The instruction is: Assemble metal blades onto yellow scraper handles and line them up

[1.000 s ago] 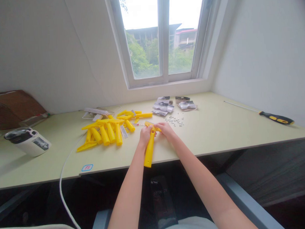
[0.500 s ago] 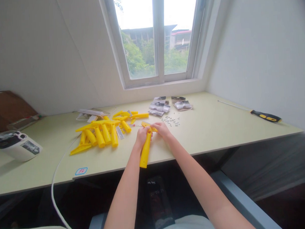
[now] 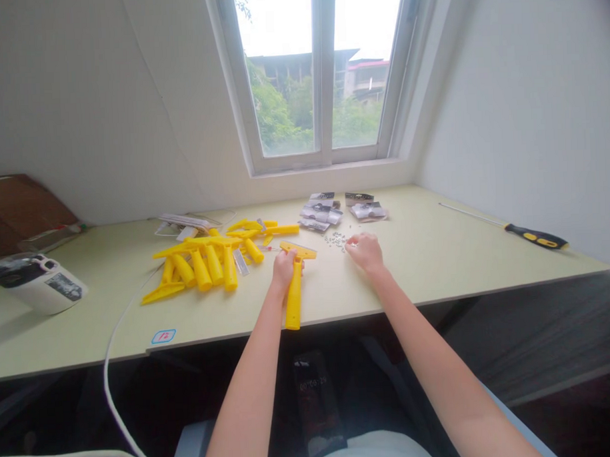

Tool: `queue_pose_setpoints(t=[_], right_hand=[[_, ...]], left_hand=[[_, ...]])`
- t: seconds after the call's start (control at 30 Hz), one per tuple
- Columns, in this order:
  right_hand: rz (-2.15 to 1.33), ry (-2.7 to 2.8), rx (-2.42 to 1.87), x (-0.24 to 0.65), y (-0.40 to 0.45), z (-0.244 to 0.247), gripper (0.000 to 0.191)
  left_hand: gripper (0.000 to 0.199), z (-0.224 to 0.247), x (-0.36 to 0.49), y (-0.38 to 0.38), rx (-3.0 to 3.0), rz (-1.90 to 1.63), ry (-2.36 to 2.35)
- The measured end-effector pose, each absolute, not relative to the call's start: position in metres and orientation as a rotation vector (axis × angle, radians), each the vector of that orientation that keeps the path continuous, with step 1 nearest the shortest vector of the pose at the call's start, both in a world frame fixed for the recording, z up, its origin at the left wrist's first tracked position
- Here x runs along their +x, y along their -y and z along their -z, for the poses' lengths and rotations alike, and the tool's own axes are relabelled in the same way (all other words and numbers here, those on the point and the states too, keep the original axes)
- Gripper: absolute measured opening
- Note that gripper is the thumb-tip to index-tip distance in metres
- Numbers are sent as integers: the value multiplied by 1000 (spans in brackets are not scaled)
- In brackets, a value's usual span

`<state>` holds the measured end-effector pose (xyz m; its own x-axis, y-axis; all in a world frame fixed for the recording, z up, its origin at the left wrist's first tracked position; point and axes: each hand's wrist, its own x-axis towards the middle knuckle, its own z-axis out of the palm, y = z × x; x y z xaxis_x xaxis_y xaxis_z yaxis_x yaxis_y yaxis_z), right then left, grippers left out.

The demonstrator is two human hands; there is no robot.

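My left hand (image 3: 283, 269) is closed around the neck of a yellow scraper (image 3: 294, 295), just under its wide head; the handle points down toward the table's front edge. A thin rod (image 3: 270, 248) with a reddish part shows at the left of this hand; whether the hand holds it is unclear. To the right, my right hand (image 3: 366, 251) rests at the edge of a small heap of tiny metal screws (image 3: 337, 239). Its thumb and fingers are pinched together, and anything between them is too small to make out.
Several yellow scraper parts (image 3: 213, 266) lie piled on the left, with a clear strip (image 3: 241, 262) beside them. Small printed packets (image 3: 320, 213) sit near the window. A long screwdriver (image 3: 535, 236) lies far right. A white jug (image 3: 49, 284) and a white cable (image 3: 109, 358) are left.
My right hand has let go of the scraper's head and moved right to the screws. My left hand still holds the scraper, whose handle now stands a little straighter.
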<state>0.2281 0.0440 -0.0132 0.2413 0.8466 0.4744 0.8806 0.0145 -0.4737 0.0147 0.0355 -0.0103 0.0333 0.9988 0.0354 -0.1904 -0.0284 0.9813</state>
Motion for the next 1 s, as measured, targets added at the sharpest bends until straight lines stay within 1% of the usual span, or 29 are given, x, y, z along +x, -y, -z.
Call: queue_pose_setpoints(t=[0.23, 0.43, 0.5, 0.57, 0.63, 0.7, 0.8, 1.0], right_hand=[[103, 1669, -1829, 227, -43, 20, 18], [31, 1657, -1828, 225, -44, 16, 15], [-88, 1631, -1733, 221, -42, 15, 12], [-303, 1601, -1535, 211, -40, 13, 11], [-538, 1567, -1295, 197, -38, 12, 15], [-699, 1533, -1120, 181, -36, 10, 17], [-805, 1485, -1039, 165, -33, 9, 15], [-845, 1536, -1022, 162, -27, 4, 14]], left_hand=[[13, 12, 13, -37, 1116, -1273, -1011], [14, 12, 13, -36, 1137, -1253, -1008], [14, 13, 13, -38, 1135, -1244, -1005], [15, 15, 14, -39, 1142, -1228, -1009], [16, 15, 13, -39, 1154, -1210, -1011], [16, 13, 13, -38, 1167, -1195, -1006], [15, 10, 13, -35, 1188, -1188, -1001], [16, 7, 14, -30, 1210, -1163, -1034]])
